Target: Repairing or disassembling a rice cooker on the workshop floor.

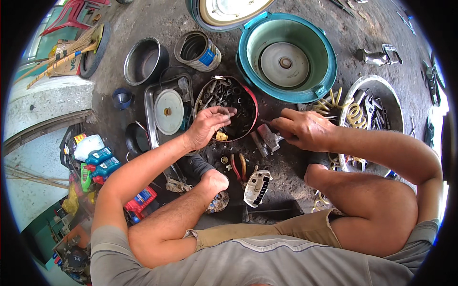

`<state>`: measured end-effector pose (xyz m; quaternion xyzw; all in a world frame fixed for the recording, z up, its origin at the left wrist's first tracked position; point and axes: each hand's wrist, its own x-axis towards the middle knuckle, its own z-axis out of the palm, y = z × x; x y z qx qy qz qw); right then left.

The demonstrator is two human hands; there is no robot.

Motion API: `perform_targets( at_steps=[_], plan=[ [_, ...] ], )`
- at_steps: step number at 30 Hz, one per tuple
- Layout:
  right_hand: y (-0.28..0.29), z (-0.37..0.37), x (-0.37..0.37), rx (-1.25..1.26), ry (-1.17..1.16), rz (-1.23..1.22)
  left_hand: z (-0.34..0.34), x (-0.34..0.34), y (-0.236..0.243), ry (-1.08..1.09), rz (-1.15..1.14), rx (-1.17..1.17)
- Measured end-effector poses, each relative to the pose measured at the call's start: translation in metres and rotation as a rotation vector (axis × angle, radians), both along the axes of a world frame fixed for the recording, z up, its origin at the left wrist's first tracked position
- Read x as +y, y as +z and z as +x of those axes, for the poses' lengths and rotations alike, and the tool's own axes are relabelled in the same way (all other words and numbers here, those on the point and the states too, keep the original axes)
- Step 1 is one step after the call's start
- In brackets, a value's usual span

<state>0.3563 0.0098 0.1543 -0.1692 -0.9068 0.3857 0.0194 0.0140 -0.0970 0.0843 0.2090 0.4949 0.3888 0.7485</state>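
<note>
My left hand (208,127) is over the left rim of a round, red-edged container (256,110) filled with bolts, nuts and small metal parts (224,97). Its fingers are pressed together; whatever lies between them is too small to name. To the right of the container, my right hand (307,128) is closed in a pinch, with a small dark piece showing at its fingertips. Just below those fingertips lie a worn metal block with a reddish side (270,137) and a short metal cylinder (259,144). Pliers with red and orange handles (238,169) rest between my feet, beside a whitish slotted part (258,188).
A teal tub (245,62) stands beyond the container. On the right, a white basin (396,95) holds wrenches, beside a coiled yellow hose (355,116). At left are a metal tray (151,114) with a round lid (169,112), a can (198,51), a pot (143,62) and several bottles (102,162).
</note>
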Motion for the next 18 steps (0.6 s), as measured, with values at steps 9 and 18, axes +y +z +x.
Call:
perform_targets(
  at_steps=[9, 18],
  plan=[
    [0.037, -0.002, 0.009, 0.225, -0.212, -0.094, 0.020, 0.014, 0.009, -0.100, 0.134, 0.394],
    [0.107, 0.018, 0.027, 0.453, -0.839, -0.203, 0.070, 0.123, 0.143, 0.284, 0.148, -0.097]
  ],
)
